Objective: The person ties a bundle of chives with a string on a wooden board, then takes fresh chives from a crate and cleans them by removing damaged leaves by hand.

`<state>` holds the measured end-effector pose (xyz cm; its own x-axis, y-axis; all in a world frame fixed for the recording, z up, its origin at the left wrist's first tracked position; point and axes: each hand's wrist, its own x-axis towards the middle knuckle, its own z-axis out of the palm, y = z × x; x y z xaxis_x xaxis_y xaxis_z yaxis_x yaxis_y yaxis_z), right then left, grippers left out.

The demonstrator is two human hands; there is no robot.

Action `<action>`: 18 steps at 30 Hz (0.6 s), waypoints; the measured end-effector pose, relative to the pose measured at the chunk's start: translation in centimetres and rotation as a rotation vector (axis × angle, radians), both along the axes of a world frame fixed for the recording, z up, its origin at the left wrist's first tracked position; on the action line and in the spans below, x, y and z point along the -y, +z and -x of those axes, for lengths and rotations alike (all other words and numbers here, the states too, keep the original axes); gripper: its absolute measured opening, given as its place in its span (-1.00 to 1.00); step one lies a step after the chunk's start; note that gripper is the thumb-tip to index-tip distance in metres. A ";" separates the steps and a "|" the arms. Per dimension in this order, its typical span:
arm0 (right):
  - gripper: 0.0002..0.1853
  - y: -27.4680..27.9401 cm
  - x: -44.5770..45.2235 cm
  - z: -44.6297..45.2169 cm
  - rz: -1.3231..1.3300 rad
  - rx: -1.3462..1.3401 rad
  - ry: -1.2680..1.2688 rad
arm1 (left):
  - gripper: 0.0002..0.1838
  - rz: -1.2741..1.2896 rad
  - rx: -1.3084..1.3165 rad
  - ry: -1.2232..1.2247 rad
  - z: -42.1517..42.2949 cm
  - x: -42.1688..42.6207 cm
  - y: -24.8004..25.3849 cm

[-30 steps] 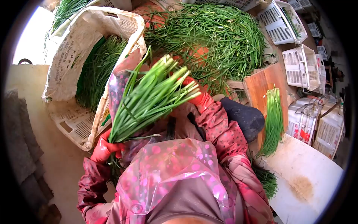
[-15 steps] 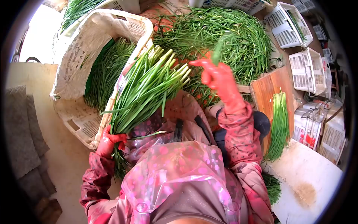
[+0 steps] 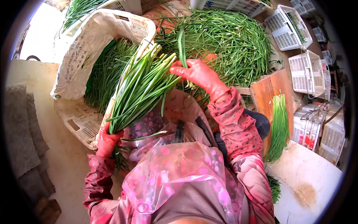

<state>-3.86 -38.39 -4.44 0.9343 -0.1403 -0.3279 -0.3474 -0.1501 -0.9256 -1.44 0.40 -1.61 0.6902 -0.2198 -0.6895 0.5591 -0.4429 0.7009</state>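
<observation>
My left hand (image 3: 107, 142), in a red rubber glove, is wrapped round the leafy end of a bunch of garlic chives (image 3: 138, 87). The bunch slants up and to the right across my lap, its pale cut ends at the top. Beside those ends is my gloved right hand (image 3: 199, 74), fingers closed on a loose chive strand (image 3: 181, 43) that sticks up above them. Whether its fingertips also touch the bunch I cannot tell. One stray stalk (image 3: 147, 136) juts out sideways near my left hand.
A lined white basket (image 3: 80, 125) of chives leans at the left. Ahead lies a big heap of loose chives (image 3: 231, 44). To the right, a tidy bunch (image 3: 279, 127) rests against a wooden board (image 3: 261, 93). White crates (image 3: 304, 72) stand beyond.
My right hand has moved left and slightly down, from over the heap to the bunch's cut ends, carrying the strand. My left hand keeps its grip and has barely shifted.
</observation>
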 end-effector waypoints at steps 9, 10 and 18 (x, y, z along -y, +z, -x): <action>-0.80 -3.3 -0.4 1.6 -0.523 0.073 -0.421 | -0.65 0.064 -0.057 -0.002 0.0 0.1 0.5; -0.80 -4.7 1.2 2.7 -0.731 0.103 -0.534 | -0.65 0.073 -0.072 -0.001 0.0 0.3 0.5; -0.60 1.3 -3.1 3.4 -0.352 -0.195 -0.118 | -0.65 0.056 -0.039 -0.053 -0.4 0.6 -0.1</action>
<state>-7.31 -35.28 -3.15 0.8341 -0.0904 -0.5441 -0.5172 0.2146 -0.8285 -1.07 -0.20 -1.73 0.6498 -0.2944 -0.7008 0.5631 -0.4329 0.7040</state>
